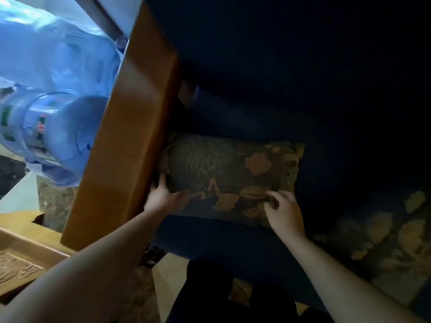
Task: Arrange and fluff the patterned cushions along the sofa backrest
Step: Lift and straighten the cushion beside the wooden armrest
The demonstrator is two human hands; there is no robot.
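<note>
A dark patterned cushion (231, 173) with gold flowers and leaves leans against the dark blue sofa backrest (268, 89), tucked beside the wooden armrest (130, 127). My left hand (163, 194) presses on the cushion's lower left corner, fingers spread against the fabric. My right hand (283, 212) rests on its lower right part with the fingers curled on the fabric. A second patterned cushion (394, 243) lies on the seat at the right, partly in shadow.
A large blue water bottle (53, 127) wrapped in plastic stands left of the armrest. A carved wooden table (21, 259) sits at the lower left. Pale floor tiles (170, 271) show below the seat edge. The room is dim.
</note>
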